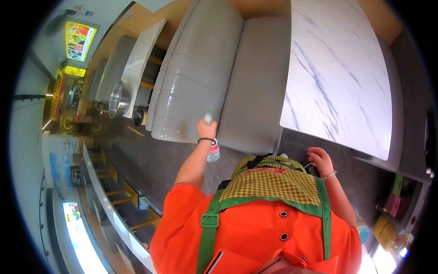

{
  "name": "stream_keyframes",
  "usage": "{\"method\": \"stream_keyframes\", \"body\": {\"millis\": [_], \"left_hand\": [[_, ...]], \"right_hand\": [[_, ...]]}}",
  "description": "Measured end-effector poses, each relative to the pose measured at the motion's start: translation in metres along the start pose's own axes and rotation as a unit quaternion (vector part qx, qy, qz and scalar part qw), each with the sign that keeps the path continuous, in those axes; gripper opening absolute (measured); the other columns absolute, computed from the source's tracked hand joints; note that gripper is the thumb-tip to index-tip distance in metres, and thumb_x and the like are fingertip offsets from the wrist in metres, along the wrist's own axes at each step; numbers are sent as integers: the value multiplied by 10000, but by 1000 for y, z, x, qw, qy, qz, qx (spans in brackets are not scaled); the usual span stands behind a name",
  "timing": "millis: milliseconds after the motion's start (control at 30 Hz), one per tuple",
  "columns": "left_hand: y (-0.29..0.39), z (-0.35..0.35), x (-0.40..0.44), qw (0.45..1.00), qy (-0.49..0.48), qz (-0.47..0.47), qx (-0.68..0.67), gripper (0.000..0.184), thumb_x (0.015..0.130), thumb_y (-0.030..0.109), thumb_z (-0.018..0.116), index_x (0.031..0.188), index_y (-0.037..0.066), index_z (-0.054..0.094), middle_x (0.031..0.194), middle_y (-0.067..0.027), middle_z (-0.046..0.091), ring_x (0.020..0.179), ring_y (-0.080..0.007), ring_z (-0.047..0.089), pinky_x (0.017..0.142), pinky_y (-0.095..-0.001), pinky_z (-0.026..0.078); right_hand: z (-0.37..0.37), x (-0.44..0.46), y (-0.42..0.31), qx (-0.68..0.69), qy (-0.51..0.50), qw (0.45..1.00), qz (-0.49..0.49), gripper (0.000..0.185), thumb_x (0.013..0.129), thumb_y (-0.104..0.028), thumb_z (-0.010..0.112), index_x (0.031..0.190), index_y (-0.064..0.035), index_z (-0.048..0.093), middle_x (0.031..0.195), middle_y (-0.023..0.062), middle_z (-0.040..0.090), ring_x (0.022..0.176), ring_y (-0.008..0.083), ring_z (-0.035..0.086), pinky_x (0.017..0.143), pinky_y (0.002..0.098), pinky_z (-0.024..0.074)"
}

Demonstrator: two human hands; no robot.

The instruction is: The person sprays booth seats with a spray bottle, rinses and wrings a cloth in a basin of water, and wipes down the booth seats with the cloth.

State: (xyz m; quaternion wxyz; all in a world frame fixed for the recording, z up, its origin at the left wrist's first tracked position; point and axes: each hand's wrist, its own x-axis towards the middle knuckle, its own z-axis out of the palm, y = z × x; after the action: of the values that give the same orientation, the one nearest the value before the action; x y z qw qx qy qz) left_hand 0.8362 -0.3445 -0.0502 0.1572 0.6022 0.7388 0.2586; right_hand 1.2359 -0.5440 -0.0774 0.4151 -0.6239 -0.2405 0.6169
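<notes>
My left hand (pixel 206 129) is closed around the neck of a clear spray bottle (pixel 213 152) with a red-and-white label. Its pale nozzle with a green tip points away from me, toward the shiny grey bench back (pixel 187 91). My right hand (pixel 320 160) hangs beside my apron, near the front edge of the marble-patterned table (pixel 337 77). Its fingers are curled in, and whatever may be between them is hidden. A dark thing (pixel 311 169) shows just beside these fingers; I cannot tell whether they touch it.
The grey bench seat (pixel 255 86) lies between the bench back and the table. To the left, a metal bowl (pixel 119 99) stands on another table (pixel 142 64). Wooden-legged stools (pixel 132 194) line a long counter (pixel 109 205). Dark floor tiles (pixel 182 157) run between them.
</notes>
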Motion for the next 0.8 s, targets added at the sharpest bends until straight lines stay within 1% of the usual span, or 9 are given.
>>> {"method": "stream_keyframes", "body": {"millis": [200,333,400,467,533,600,633,700,800], "left_hand": [[-23,6,-17,996,90,-13,17,274,628,214,608,766,-18,558,710,-199,588,699,-364,573,653,-427,443],[-22,-26,-2,995,84,-15,-41,266,654,210,602,785,-16,557,747,-202,588,712,-356,573,660,-422,443],[-24,-35,3,994,110,8,-4,259,653,211,596,789,-8,560,738,-195,588,708,-355,574,655,-422,442],[-24,-38,11,983,183,-12,-14,252,648,204,597,789,-2,563,738,-188,591,709,-356,576,652,-422,443],[-22,-45,14,981,190,-24,-3,259,651,210,608,794,-1,565,719,-180,589,687,-333,577,643,-401,446],[-16,-51,13,977,172,-26,-123,257,660,215,617,793,0,568,700,-169,582,656,-309,567,632,-378,444],[-12,-55,12,977,172,-25,-124,257,660,215,617,793,0,568,700,-169,582,656,-309,567,632,-378,444],[-10,-65,5,984,134,2,-121,232,690,184,626,787,-23,586,689,-95,597,641,-179,555,613,-324,437],[-22,-67,-7,985,162,-8,-65,226,693,177,630,783,-25,585,688,-94,597,640,-170,555,607,-318,437]], "right_hand": [[0,-1,0,-2,-3,1000,-2,244,783,-109,546,1007,-14,574,844,22,601,701,80,551,594,205,425],[-6,-5,4,-23,5,1000,11,245,784,-120,547,1004,-17,576,848,20,603,702,78,550,593,206,425],[-3,-2,5,-29,-9,999,15,245,784,-124,547,1003,-19,576,848,19,604,703,77,550,592,206,425],[-3,1,9,-40,-12,999,8,243,781,-123,550,1000,-20,577,845,16,604,697,75,549,586,205,423],[-2,4,12,-28,-19,999,4,241,780,-118,553,998,-18,577,842,16,604,689,74,549,576,202,421],[-4,6,14,-13,-21,1000,3,239,781,-115,553,998,-18,577,854,18,605,686,74,550,570,199,420],[-5,6,15,-13,-21,1000,3,239,781,-115,553,998,-18,577,854,18,605,686,74,550,570,199,420],[-6,6,16,-19,-16,1000,5,238,785,-112,549,1002,-17,574,849,19,606,687,75,550,566,196,419],[-8,5,21,-14,-18,1000,10,238,788,-109,548,1007,-17,571,854,21,605,684,76,550,567,198,421]]}}
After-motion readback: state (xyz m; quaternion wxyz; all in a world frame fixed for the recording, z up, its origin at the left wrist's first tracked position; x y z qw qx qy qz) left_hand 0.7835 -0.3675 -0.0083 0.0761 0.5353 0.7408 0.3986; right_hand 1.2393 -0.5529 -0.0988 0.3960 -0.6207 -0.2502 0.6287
